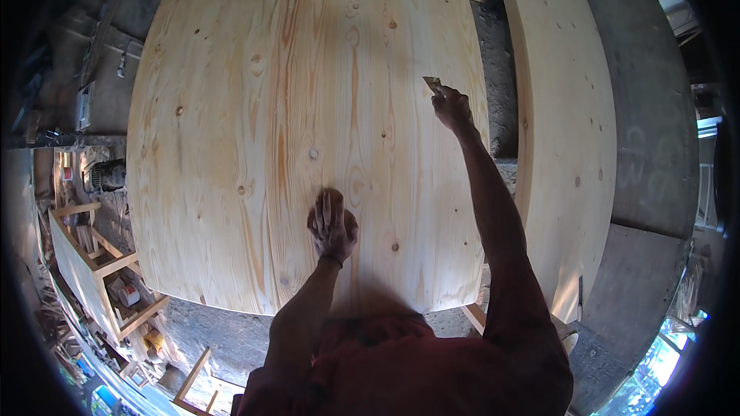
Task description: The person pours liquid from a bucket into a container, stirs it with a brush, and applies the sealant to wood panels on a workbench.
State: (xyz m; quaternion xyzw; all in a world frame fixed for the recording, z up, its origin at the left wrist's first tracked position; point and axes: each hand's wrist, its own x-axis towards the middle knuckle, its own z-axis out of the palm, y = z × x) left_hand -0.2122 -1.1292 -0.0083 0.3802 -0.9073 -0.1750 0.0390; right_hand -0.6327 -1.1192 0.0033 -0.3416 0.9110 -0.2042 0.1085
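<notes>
Lower left: open wooden frame (116,264) near a dusty grey floor (220,331); at the bottom edge, a second frame (193,375), partly shown. Right: large grey board (647,100). Lower right: bright bluish daylight (661,366). Upper left: dim, cluttered workshop background (69,54), details unclear.

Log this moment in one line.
left hand: over round brown thing on wooden panel | right hand: gripping scraper, panel contact unclear | beside: long pale board, right of panel

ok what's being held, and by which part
The right hand holds a scraper, gripped behind its blade; the left hand lies over a round brown object, grip unclear.
</notes>
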